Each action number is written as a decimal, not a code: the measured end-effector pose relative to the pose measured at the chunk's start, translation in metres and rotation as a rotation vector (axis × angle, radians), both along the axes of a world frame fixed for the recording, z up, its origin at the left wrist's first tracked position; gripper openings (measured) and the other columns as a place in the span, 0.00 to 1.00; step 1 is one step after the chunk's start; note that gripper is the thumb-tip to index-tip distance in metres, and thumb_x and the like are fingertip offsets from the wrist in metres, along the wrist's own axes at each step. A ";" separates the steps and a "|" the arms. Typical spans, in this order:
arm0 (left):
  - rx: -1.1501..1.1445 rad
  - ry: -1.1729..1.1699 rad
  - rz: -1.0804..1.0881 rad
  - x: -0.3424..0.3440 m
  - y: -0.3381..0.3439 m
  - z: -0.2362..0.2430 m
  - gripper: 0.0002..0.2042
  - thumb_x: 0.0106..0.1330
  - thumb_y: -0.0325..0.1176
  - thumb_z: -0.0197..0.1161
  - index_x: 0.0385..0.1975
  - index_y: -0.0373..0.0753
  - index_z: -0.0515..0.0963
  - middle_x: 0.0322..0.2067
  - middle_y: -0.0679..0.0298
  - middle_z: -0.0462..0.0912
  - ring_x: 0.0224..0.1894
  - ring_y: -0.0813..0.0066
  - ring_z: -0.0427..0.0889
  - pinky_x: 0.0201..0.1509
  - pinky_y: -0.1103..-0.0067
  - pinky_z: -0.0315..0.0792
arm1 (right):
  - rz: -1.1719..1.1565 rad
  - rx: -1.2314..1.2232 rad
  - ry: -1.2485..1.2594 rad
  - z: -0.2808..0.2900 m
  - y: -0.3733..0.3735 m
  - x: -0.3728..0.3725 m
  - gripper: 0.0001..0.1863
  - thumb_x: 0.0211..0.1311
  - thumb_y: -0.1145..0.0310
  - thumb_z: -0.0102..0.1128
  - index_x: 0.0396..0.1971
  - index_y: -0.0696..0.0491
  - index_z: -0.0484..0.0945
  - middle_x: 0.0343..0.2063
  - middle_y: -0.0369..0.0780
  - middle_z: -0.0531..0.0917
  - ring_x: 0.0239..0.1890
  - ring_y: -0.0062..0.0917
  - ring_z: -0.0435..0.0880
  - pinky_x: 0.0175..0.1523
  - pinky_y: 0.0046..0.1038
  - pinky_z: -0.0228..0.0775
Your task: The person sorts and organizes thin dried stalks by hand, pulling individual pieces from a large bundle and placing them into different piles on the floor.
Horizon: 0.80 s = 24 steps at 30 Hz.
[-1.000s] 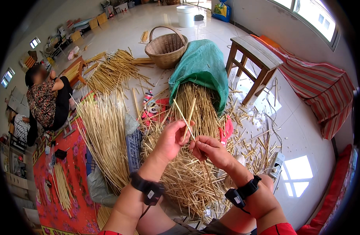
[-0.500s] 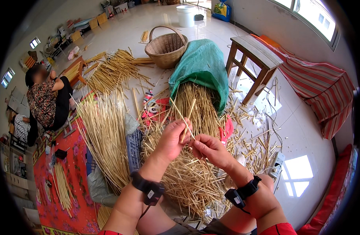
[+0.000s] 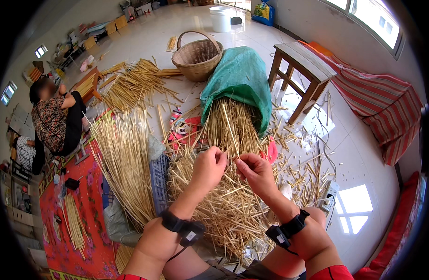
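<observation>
Head view: right hand (image 3: pixel 252 169)'s pinching a pale straw (image 3: pixel 231 128) in front of the green sack (image 3: pixel 235 74). Left hand (image 3: pixel 211 164), also in front of it, is curled; can't tell from here what's inside.

A: Quick rundown, using the wicker basket (image 3: pixel 200 72) as ref pt?
B: K. White bucket (image 3: pixel 220 21) is behind it, slightly R. Blue bag (image 3: pixel 264 14) also behind, farther R.
A: And the wooden stool (image 3: pixel 305 58)?
B: R of bskt, well apart. Red-striped cloth (image 3: pixel 377 100) is R of bskt too, but way farther out.
A: Power strip (image 3: pixel 332 189)?
B: Nearer side, well R of bskt.
A: L side?
B: Seated person (image 3: pixel 51 116) w/ patterned top, well L of bskt. Red floral mat (image 3: pixel 97 242): nearer side, also L.
</observation>
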<state>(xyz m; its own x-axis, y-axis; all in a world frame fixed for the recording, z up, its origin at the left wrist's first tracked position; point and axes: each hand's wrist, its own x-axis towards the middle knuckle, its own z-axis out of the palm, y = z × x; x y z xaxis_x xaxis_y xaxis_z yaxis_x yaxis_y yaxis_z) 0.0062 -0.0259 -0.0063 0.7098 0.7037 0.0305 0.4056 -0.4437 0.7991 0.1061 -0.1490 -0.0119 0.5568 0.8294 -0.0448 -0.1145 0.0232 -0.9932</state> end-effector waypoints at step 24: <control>-0.361 -0.125 -0.153 -0.004 0.012 0.003 0.10 0.67 0.34 0.50 0.28 0.36 0.71 0.19 0.63 0.75 0.20 0.75 0.73 0.24 0.80 0.67 | -0.367 0.093 0.195 0.004 -0.005 0.040 0.10 0.65 0.64 0.51 0.36 0.56 0.76 0.20 0.33 0.78 0.18 0.12 0.73 0.21 0.12 0.58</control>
<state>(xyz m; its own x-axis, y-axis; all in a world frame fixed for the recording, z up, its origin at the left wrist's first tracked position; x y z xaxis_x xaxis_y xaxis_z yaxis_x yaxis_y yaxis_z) 0.0027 -0.0139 -0.0029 0.8138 0.5714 -0.1062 0.2463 -0.1734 0.9536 0.1457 -0.1543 -0.0080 0.8046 0.5830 -0.1125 -0.2672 0.1863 -0.9455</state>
